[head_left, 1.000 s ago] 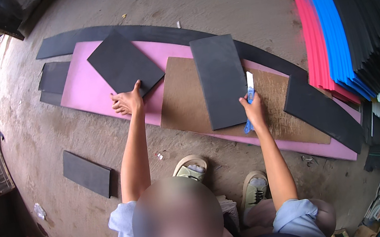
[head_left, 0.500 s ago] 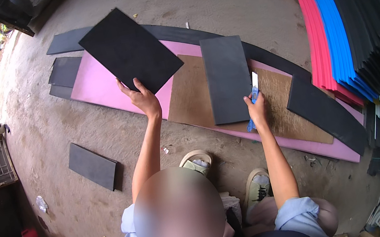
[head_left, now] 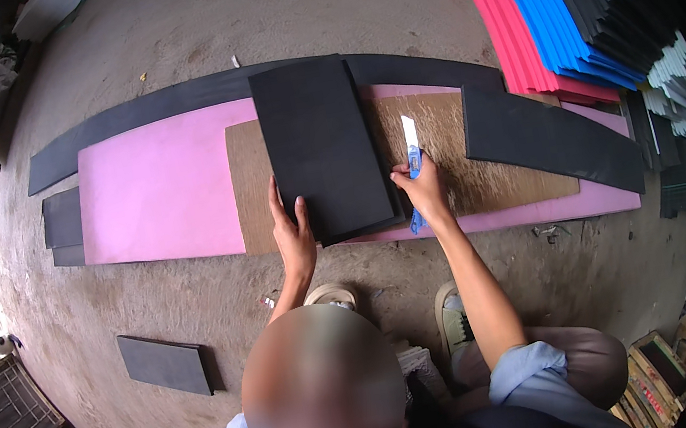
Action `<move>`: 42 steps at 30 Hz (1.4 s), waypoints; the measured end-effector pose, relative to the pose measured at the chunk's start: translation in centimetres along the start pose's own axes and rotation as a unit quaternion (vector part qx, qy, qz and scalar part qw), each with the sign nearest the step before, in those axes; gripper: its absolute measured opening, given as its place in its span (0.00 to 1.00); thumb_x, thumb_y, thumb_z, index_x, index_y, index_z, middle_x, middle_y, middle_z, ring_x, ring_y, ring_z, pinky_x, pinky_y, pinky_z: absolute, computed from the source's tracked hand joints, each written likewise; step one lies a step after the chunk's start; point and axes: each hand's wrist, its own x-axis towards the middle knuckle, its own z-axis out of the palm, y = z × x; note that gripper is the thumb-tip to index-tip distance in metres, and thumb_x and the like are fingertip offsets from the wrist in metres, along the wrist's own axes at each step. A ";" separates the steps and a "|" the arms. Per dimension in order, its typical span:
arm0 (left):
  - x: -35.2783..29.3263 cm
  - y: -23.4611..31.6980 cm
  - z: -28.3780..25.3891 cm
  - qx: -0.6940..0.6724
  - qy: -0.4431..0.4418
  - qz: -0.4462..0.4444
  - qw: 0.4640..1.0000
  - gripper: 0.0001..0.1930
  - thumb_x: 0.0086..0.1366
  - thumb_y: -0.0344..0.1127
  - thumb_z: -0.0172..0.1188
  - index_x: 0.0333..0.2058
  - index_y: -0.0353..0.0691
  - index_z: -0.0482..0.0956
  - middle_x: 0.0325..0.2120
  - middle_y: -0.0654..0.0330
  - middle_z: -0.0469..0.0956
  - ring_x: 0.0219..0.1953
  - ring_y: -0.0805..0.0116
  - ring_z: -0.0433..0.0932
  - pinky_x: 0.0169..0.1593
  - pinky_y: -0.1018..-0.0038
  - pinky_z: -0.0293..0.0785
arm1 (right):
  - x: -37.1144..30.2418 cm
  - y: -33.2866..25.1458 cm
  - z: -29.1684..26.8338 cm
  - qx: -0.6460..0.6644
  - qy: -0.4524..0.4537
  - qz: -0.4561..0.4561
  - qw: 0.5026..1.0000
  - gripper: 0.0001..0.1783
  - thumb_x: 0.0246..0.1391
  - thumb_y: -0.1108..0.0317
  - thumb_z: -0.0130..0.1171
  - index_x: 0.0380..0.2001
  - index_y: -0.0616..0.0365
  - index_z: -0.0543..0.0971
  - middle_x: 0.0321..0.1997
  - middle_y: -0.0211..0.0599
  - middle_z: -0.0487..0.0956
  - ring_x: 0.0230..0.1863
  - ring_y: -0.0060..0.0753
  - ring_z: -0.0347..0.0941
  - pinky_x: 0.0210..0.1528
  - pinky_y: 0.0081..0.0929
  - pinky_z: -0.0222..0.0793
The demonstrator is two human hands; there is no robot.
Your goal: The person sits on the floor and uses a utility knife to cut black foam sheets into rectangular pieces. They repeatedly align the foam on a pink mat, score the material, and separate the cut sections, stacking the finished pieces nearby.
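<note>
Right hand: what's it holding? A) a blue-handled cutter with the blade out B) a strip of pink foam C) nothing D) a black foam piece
A: the right hand grips a blue-handled cutter, its pale blade pointing away over the brown board, just right of the black sheet that the left hand presses at its near edge.
</note>
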 end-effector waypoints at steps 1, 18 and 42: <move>0.3 -1.8 -0.1 0.062 -0.003 0.050 0.997 0.29 0.62 0.31 0.49 0.60 0.40 0.47 0.53 0.43 0.60 0.54 0.51 0.64 0.54 0.66 0.62 | -0.2 0.0 0.2 -0.039 0.014 -0.019 0.999 0.11 0.39 0.76 0.62 0.24 0.61 0.68 0.23 0.33 0.76 0.26 0.23 0.73 0.30 0.22 0.69; 3.1 -1.1 5.8 0.152 -0.138 0.107 0.973 0.44 0.54 0.31 0.60 0.61 0.37 0.37 0.46 0.42 0.56 0.46 0.49 0.64 0.51 0.65 0.62 | 0.7 2.1 -5.5 -0.011 0.043 0.009 0.999 0.14 0.37 0.78 0.62 0.29 0.62 0.70 0.27 0.36 0.78 0.31 0.32 0.76 0.36 0.28 0.70; 1.6 -0.8 5.6 0.161 -0.162 0.080 0.970 0.40 0.58 0.32 0.56 0.61 0.40 0.38 0.54 0.44 0.49 0.58 0.52 0.50 0.61 0.64 0.47 | 0.3 2.0 -6.0 -0.011 0.023 0.017 1.000 0.10 0.37 0.76 0.62 0.24 0.62 0.70 0.23 0.35 0.77 0.28 0.27 0.75 0.33 0.23 0.69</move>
